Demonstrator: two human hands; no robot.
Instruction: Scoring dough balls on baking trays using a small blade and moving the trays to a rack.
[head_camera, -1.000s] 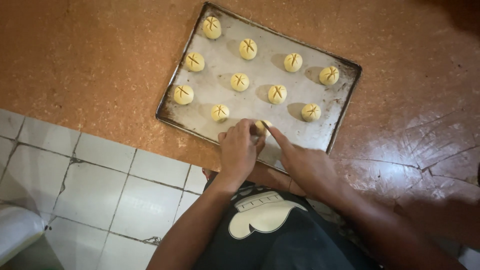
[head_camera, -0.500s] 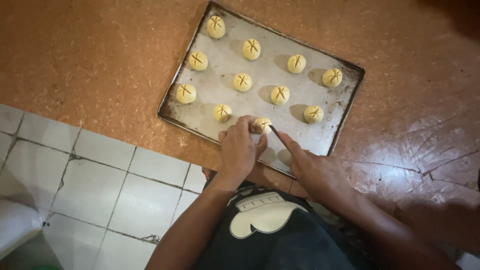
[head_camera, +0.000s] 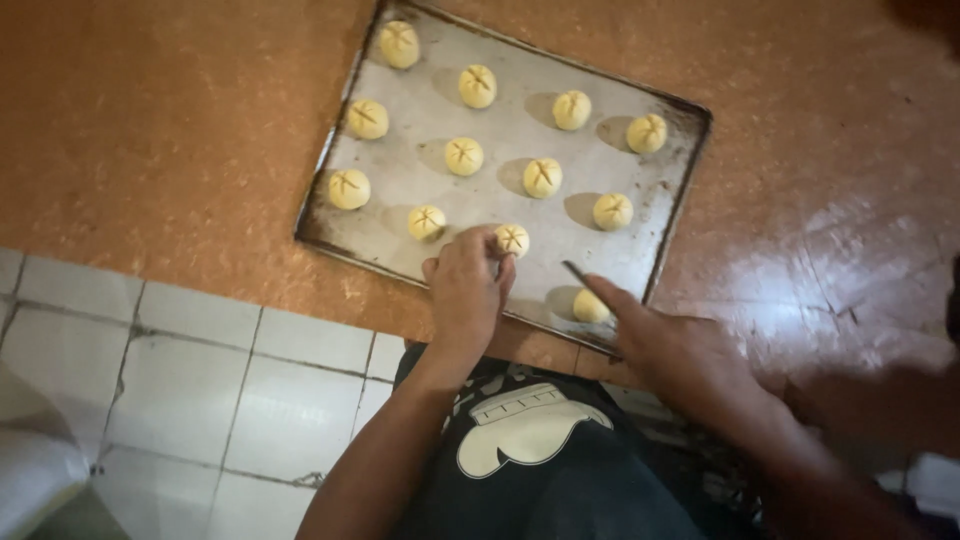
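dough ball (head_camera: 512, 239) now scored, near tray's (head_camera: 680, 190) front edge; left hand (head_camera: 466, 290) fingertips curled against it. right hand (head_camera: 672, 345) pinching thin blade (head_camera: 577, 273), shifted since a second ago toward unscored ball (head_camera: 590, 306) beside it.

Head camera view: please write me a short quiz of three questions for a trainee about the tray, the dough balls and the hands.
1. True or false: the rectangular grey metal baking tray lies on the white tiles.
2. How many round yellow dough balls are on the tray? A) 8 B) 12 C) 16
3. Fill in: the thin dark blade is held in the ___ hand.

Key
1. False: it lies on the orange-brown speckled surface.
2. B
3. Right hand.
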